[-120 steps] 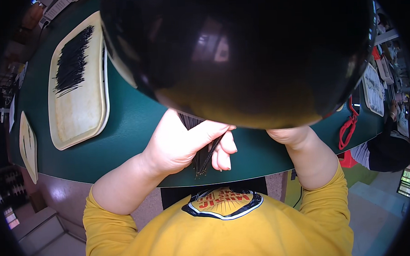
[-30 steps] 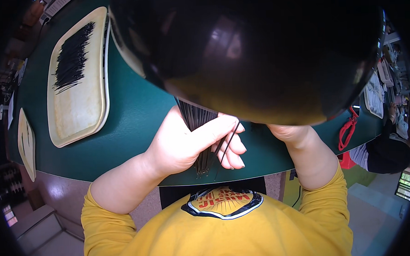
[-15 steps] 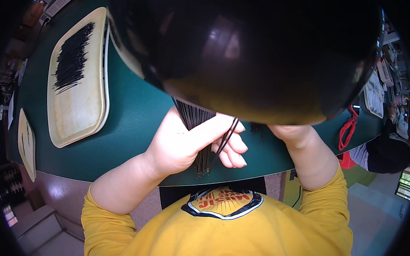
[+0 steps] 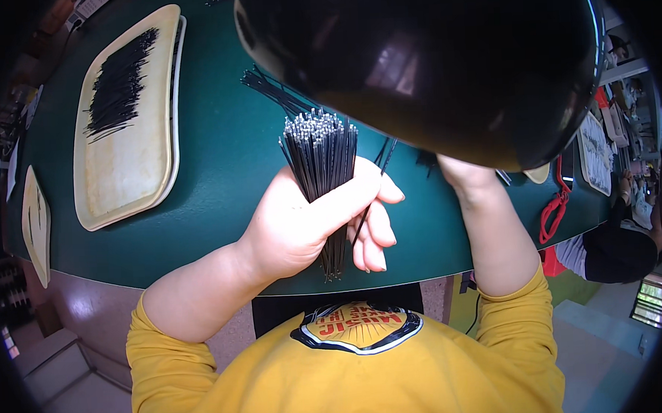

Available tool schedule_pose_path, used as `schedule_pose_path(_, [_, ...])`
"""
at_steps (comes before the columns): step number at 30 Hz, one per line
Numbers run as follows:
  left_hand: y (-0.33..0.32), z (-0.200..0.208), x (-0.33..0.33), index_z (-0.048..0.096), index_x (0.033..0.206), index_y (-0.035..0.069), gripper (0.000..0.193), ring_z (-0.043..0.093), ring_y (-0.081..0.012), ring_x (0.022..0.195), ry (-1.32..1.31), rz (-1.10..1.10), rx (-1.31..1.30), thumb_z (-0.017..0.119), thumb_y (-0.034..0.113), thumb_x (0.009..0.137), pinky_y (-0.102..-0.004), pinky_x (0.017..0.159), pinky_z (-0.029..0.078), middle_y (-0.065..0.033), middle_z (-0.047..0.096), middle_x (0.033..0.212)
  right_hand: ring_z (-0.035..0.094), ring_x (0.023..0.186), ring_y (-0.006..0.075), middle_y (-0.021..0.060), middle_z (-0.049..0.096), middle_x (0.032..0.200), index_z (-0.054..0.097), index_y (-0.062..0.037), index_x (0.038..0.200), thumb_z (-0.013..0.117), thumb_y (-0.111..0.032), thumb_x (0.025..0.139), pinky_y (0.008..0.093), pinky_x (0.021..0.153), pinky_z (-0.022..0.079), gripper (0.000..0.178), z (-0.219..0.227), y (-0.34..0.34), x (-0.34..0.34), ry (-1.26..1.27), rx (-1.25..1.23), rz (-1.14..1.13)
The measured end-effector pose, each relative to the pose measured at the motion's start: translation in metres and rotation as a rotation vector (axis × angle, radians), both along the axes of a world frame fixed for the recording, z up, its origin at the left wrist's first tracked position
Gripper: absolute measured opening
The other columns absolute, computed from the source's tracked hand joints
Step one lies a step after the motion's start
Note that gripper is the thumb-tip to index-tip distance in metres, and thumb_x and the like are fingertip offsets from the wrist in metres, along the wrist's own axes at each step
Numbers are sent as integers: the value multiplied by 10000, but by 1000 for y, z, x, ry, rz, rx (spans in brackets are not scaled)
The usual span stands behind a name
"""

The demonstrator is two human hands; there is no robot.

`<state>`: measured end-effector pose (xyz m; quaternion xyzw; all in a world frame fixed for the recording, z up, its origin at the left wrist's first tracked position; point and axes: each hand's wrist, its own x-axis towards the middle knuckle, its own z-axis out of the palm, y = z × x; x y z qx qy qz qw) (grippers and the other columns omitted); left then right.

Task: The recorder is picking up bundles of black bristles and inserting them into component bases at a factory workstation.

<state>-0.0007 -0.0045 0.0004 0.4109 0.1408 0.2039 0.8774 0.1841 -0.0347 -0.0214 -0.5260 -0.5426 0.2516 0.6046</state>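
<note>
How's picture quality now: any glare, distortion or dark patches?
Head view: pale glare on the glossy, black, rounded object; head view: fisheye bows the near edge of the smooth green tabletop, and corners go black; head view: the bare left hand is brightly lit.

Strand bundle (image 4: 321, 151) in left hand (image 4: 291, 227)

Bundle black, clasped mid-length, pale tips outward. Right hand (image 4: 459, 170) mostly hidden behind glossy dark dome (image 4: 428, 69); grip not readable. Green table (image 4: 211, 175): cream tray (image 4: 119, 175) at left bears black strands (image 4: 119, 86); loose strands (image 4: 270, 91) beyond bundle.
</note>
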Motion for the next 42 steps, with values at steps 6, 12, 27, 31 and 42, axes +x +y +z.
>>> schedule_pose_path(6, [0, -3, 1, 465, 823, -52, 188, 543, -189, 449, -9, 2, 1, 342, 89, 840, -244, 408, 449, -148, 544, 594, 508, 558, 87, 58, 550, 672, 524, 44, 757, 502, 37, 709, 205, 514, 412, 53, -1, -9, -20, -21, 51, 114])
schedule_pose_path(12, [4, -7, 0, 489, 839, -33, 188, 564, -164, 511, 30, -38, -18, 400, 133, 832, -201, 460, 435, -125, 556, 645, 466, 522, 41, 19, 531, 602, 534, 17, 743, 470, 25, 747, 167, 435, 338, 65, 13, -17, -14, 555, -229, 440])
schedule_pose_path(27, [2, 3, 5, 512, 681, 4, 215, 417, -43, 371, 230, -64, 54, 448, 159, 816, -158, 329, 299, -58, 530, 546, 460, 520, 15, -5, 519, 569, 551, 6, 733, 545, -13, 725, 148, 473, 355, 22, 22, -19, -27, 412, -437, 405])
schedule_pose_path(31, [9, -9, 2, 466, 828, -8, 164, 341, -49, 347, 218, -59, 87, 378, 130, 843, -158, 318, 270, -50, 476, 538, 459, 496, 32, 5, 511, 543, 538, 16, 677, 504, -36, 750, 157, 455, 350, 95, 26, -20, -25, 399, -292, 365])
schedule_pose_path(42, [8, -4, 2, 479, 802, -7, 144, 472, -87, 404, 51, -108, -292, 437, 130, 822, -162, 331, 357, -78, 532, 602, 509, 575, 64, 38, 565, 654, 559, 22, 779, 554, -16, 724, 179, 542, 393, 67, 30, -18, -27, 526, -370, 432])
